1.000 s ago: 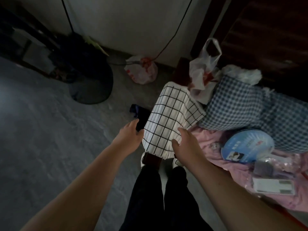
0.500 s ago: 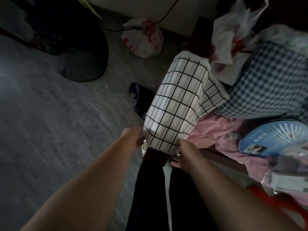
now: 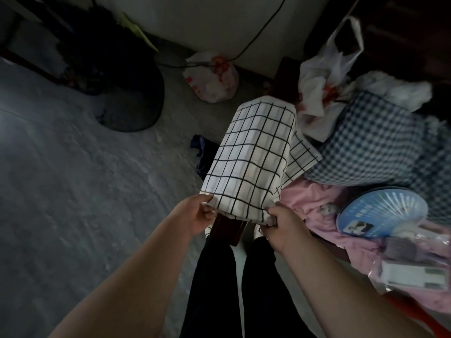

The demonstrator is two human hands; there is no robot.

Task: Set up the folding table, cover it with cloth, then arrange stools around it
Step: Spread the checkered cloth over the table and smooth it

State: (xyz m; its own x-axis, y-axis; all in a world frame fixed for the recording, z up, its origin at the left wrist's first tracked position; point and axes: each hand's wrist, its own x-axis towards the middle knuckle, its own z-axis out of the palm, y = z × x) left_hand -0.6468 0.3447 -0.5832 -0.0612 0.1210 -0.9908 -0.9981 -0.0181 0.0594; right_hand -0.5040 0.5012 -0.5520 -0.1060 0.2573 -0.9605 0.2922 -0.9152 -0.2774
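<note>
At near hem, note left hand [image 3: 195,217] and right hand [image 3: 280,223] pinching checked cloth [image 3: 251,162]. Pull evenly to avoid dragging it askew.

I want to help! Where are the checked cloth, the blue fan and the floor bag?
checked cloth [image 3: 251,157], head view, middle of its top face.
blue fan [image 3: 383,211], head view, centre of its ribs.
floor bag [image 3: 212,79], head view, its bulging front.

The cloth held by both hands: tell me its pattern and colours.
The cloth is white with thin black grid lines; head view shows it best.
</note>
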